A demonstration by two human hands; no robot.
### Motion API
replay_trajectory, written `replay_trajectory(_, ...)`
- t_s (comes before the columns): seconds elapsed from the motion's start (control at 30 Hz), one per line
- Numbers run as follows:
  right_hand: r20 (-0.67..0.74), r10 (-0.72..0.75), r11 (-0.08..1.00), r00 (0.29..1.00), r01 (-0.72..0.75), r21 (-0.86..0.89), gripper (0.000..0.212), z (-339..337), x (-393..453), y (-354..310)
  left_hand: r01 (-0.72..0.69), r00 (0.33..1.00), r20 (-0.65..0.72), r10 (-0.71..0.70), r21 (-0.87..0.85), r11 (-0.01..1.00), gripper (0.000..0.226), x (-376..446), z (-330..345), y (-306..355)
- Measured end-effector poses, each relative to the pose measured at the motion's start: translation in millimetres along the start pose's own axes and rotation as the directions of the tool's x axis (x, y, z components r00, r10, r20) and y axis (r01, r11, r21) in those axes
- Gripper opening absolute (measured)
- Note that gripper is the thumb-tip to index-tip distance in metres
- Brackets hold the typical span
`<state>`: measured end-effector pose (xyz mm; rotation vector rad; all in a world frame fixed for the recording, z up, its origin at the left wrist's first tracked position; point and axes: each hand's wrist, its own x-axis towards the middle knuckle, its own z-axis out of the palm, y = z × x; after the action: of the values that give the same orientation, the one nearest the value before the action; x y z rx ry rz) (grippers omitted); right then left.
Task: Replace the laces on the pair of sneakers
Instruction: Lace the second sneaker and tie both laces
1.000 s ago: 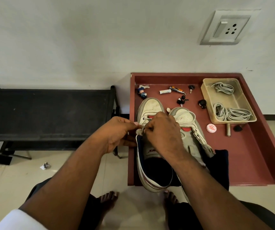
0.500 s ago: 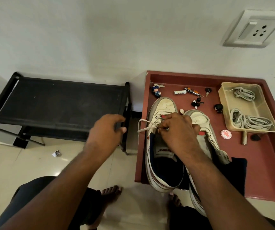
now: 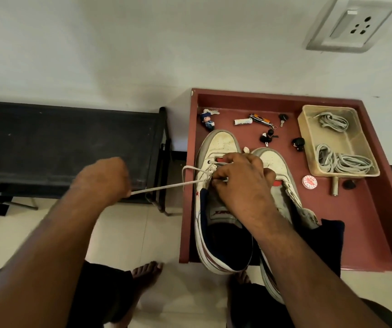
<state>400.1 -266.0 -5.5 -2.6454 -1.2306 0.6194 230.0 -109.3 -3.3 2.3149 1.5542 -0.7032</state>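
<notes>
Lace point(image 3: 166, 186) now taut leftward

You've got two white sneakers point(image 3: 221, 147) with red-and-navy side stripes and navy lining on a maroon tray point(image 3: 367, 209). White lace point(image 3: 166, 187), grey laces point(image 3: 341, 159) in a beige tub point(image 3: 308, 143). Black bench point(image 3: 67, 143), cream floor tiles point(image 3: 124, 233), off-white wall point(image 3: 142, 48).

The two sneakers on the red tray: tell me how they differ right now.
The left sneaker has a white lace running out of its eyelets, pulled sideways by the left hand, while the right hand works at its eyelets; the right sneaker goes untouched and shows no lace. The left sneaker's opening shows fully; the right sneaker is largely hidden by the forearm. Both are white, toes toward the wall.
</notes>
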Motion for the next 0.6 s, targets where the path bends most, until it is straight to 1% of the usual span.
replay_trajectory(0.03, -0.001, -0.001, 1.0, 1.0, 0.001, 0.004, 0.019, 0, 0, 0, -0.04, 0.999, -0.025, 0.039, -0.037, 0.999, 0.01, -1, 2, 4)
replay_trajectory(0.07, -0.003, -0.001, 1.0, 1.0, 0.001, 0.005, 0.02, 1, 0, -1, -0.142, 0.989, -0.054, 0.135, -0.163, 0.976, 0.011, -3, 6, 16)
replay_trajectory(0.1, -0.005, -0.002, 1.0, 1.0, 0.002, 0.001, 0.021, 1, 1, -1, -0.257, 0.966, -0.084, 0.243, -0.339, 0.905, 0.014, -7, 9, 31)
replay_trajectory(0.13, -0.005, -0.001, 1.0, 1.0, 0.001, -0.008, 0.021, 2, 1, -2, -0.337, 0.938, -0.101, 0.331, -0.489, 0.805, 0.017, -13, 12, 48)
replay_trajectory(0.17, -0.006, -0.001, 1.0, 1.0, 0.001, -0.017, 0.021, 3, 1, -2, -0.39, 0.91, -0.114, 0.399, -0.564, 0.728, 0.019, -19, 14, 62)
replay_trajectory(0.2, -0.007, -0.001, 1.0, 1.0, 0.001, -0.023, 0.021, 3, 1, -3, -0.423, 0.891, -0.121, 0.438, -0.575, 0.701, 0.018, -22, 18, 74)
replay_trajectory(0.27, -0.007, 0.001, 1.0, 1.0, -0.001, -0.02, 0.02, 2, 1, -3, -0.441, 0.884, -0.129, 0.45, -0.553, 0.707, 0.013, -22, 25, 83)
replay_trajectory(0.3, -0.004, 0.002, 1.0, 1.0, -0.002, -0.02, 0.02, 2, 1, -3, -0.423, 0.891, -0.108, 0.442, -0.554, 0.717, 0.011, -20, 25, 80)
replay_trajectory(0.33, 0.0, 0.004, 1.0, 1.0, -0.004, -0.023, 0.02, 2, 1, -3, -0.384, 0.906, -0.066, 0.418, -0.54, 0.749, 0.009, -17, 22, 72)
replay_trajectory(0.37, 0.002, 0.006, 1.0, 1.0, -0.006, -0.028, 0.02, 1, 0, -2, -0.336, 0.927, -0.009, 0.375, -0.467, 0.818, 0.006, -14, 17, 61)
replay_trajectory(0.4, 0.001, 0.009, 1.0, 1.0, -0.009, -0.03, 0.021, 1, 0, -1, -0.271, 0.951, 0.053, 0.306, -0.336, 0.902, 0.005, -9, 11, 47)
replay_trajectory(0.43, -0.002, 0.016, 1.0, 1.0, -0.016, -0.024, 0.022, 0, 0, 0, -0.179, 0.971, 0.121, 0.206, -0.202, 0.963, 0.007, -5, 5, 30)
replay_trajectory(0.47, -0.007, 0.024, 1.0, 1.0, -0.024, -0.011, 0.022, -1, 0, 1, -0.095, 0.973, 0.201, 0.116, -0.114, 0.989, 0.007, -3, 2, 17)
replay_trajectory(0.5, -0.01, 0.029, 1.0, 1.0, -0.029, 0.001, 0.022, -1, 0, 1, -0.062, 0.958, 0.274, 0.077, -0.062, 0.996, 0.006, -5, 0, 8)
replay_trajectory(0.53, -0.014, 0.029, 1.0, 0.999, -0.029, 0.008, 0.022, -1, 0, 1, -0.091, 0.945, 0.313, 0.099, -0.039, 0.995, 0.008, -7, -1, 5)
replay_trajectory(0.57, -0.019, 0.027, 1.0, 0.999, -0.027, 0.006, 0.022, 0, 0, 1, -0.176, 0.94, 0.289, 0.181, -0.042, 0.983, 0.013, -8, 0, 8)
replay_trajectory(0.6, -0.023, 0.023, 1.0, 0.999, -0.023, -0.003, 0.023, 0, 1, 0, -0.278, 0.936, 0.201, 0.289, -0.077, 0.957, 0.019, -9, 1, 16)
